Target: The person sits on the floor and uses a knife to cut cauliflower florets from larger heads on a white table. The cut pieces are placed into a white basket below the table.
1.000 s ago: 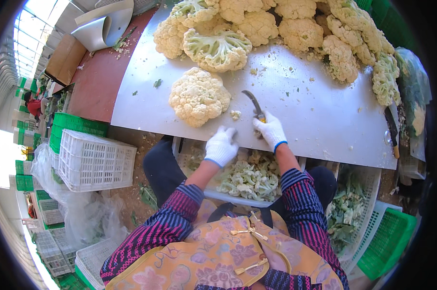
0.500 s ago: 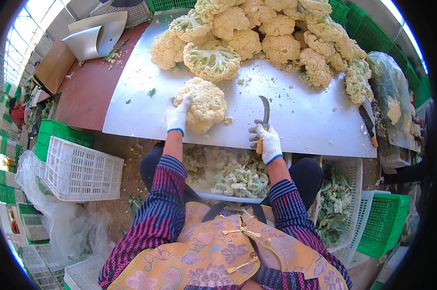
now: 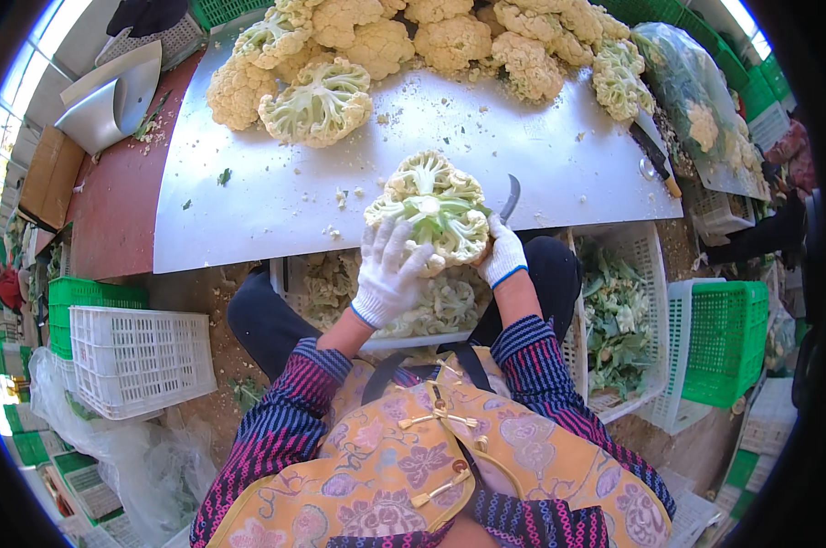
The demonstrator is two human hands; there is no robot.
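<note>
A cauliflower head [image 3: 436, 205] is turned with its green stem side up, above the near edge of the metal-covered table. Across its lower left side lies my left hand [image 3: 387, 274] in a white glove, gripping it. My gloved right hand [image 3: 502, 256] is at its right side, closed on a small curved knife [image 3: 512, 196]. The hooked blade points up and away; the handle is hidden. Beneath my hands, a white crate holds cut cauliflower florets [image 3: 445, 310]. A halved-looking cauliflower [image 3: 316, 102], also stem side up, lies farther back to the left.
A pile of cauliflowers [image 3: 450, 41] covers the table's far side. On the right rest another knife [image 3: 655, 160] and a plastic bag [image 3: 692, 82]. A crate of leaves [image 3: 619, 329] stands beside my right knee. White [image 3: 143, 356] and green crates stand at left.
The cauliflower has been lifted off the table, brought nearer and turned stem side up. My right hand, still with the knife, has come in against it. The view has shifted.
</note>
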